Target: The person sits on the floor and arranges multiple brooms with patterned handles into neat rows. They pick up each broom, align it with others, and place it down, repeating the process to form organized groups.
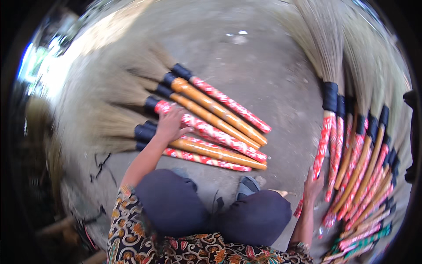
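Head view: I see the right hand (312, 186) wrapped round a red-handled broom (322, 143) at right; the left hand (169, 124) lies on another broom (215, 132) at left, grip unclear. Aligned handles (220, 153) should stop bristles (324, 48) tangling.

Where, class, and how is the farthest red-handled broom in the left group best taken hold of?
Probably around the middle of its patterned handle, from above and the far side. It is long, straight and slim; floor shows along its far edge, while an orange handle lies along its near side.
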Demonstrator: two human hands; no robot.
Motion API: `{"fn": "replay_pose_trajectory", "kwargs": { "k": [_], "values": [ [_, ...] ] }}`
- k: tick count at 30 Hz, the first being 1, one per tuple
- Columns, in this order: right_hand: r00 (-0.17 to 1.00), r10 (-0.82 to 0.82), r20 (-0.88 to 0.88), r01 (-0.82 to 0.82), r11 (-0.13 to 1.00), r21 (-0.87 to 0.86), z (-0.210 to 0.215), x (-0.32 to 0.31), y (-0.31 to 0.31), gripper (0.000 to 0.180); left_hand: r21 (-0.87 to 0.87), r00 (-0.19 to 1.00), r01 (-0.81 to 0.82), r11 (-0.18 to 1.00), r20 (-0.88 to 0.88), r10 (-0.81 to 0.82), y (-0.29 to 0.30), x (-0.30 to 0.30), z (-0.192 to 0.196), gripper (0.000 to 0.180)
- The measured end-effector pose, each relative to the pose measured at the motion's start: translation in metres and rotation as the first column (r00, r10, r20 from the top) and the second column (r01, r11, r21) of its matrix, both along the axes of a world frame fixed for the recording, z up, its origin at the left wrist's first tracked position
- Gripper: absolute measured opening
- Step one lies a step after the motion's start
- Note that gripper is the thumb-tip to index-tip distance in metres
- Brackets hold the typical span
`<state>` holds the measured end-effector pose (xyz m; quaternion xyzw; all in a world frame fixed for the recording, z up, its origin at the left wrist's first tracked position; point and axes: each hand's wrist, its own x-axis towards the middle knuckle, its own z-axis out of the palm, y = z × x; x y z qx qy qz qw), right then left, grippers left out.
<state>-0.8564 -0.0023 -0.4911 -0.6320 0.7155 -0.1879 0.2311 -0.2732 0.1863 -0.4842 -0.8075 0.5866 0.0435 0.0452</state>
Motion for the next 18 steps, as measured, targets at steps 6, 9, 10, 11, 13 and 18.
{"fn": "replay_pose_trajectory", "kwargs": {
  "k": [6,9,10,11,13,18],
  "values": [
    [0.931,0.324,0.165,-0.312,0.945,-0.098,0.01,0.096,0.018,0.036,0.008,0.991,0.12,0.993,-0.056,-0.119,0.008,0.028,0.008,0.066],
    [0.819,0.561,0.119,-0.535,0.822,-0.194,0.021,0.152,0.012,0.042,-0.035,0.991,0.123,0.992,-0.056,-0.125,0.022,0.032,0.008,0.066],
    [0.801,0.583,0.137,-0.569,0.812,-0.127,0.022,0.174,0.01,0.043,-0.026,0.993,0.102,0.994,-0.064,-0.103,0.023,0.033,0.007,0.066],
    [0.775,0.612,0.156,-0.607,0.79,-0.086,0.023,0.196,0.008,0.045,-0.01,0.993,0.079,0.997,-0.092,-0.079,0.024,0.033,0.007,0.065],
    [0.671,0.735,0.095,-0.724,0.677,-0.131,0.02,0.242,0.005,0.051,-0.035,0.992,0.079,0.996,-0.096,-0.082,0.025,0.034,0.008,0.066],
    [0.374,0.927,0.0,-0.926,0.373,-0.05,-0.008,0.336,0.013,0.046,-0.291,0.992,0.04,0.956,-0.101,-0.072,0.032,0.026,0.017,0.065]
  ]
}}
